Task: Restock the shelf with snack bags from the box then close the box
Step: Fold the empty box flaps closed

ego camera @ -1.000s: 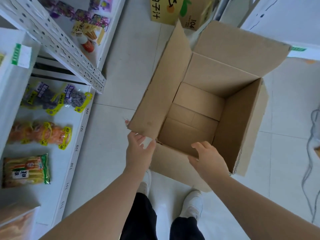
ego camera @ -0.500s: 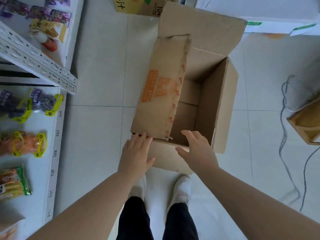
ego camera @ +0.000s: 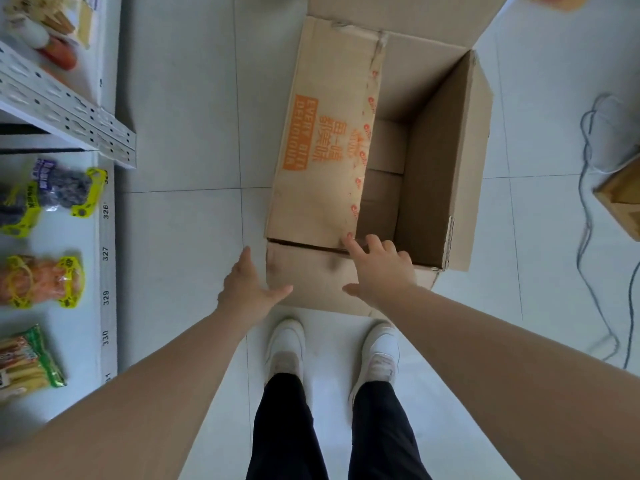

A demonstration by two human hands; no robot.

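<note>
A brown cardboard box [ego camera: 446,161] stands on the tiled floor in front of my feet, with no bags visible inside. Its left flap [ego camera: 325,133], printed in orange, lies folded down over the left half of the opening. The far flap and the right flap still stand up. My right hand [ego camera: 379,268] reaches over the near edge, fingers straight, fingertips touching the near corner of the folded flap. My left hand [ego camera: 247,289] hovers open beside the box's near left corner, thumb by the near wall. Snack bags [ego camera: 41,280] lie on the white shelf [ego camera: 107,258] at left.
A perforated white shelf upright [ego camera: 65,112] crosses the upper left, with more packets behind it. Grey cables [ego camera: 595,237] trail over the floor at right beside a wooden object [ego camera: 620,199]. My white shoes [ego camera: 287,348] stand just before the box.
The left flap has swung from upright down over the opening. My left hand has let go of it and drawn left; my right hand has moved onto the flap's near corner.
</note>
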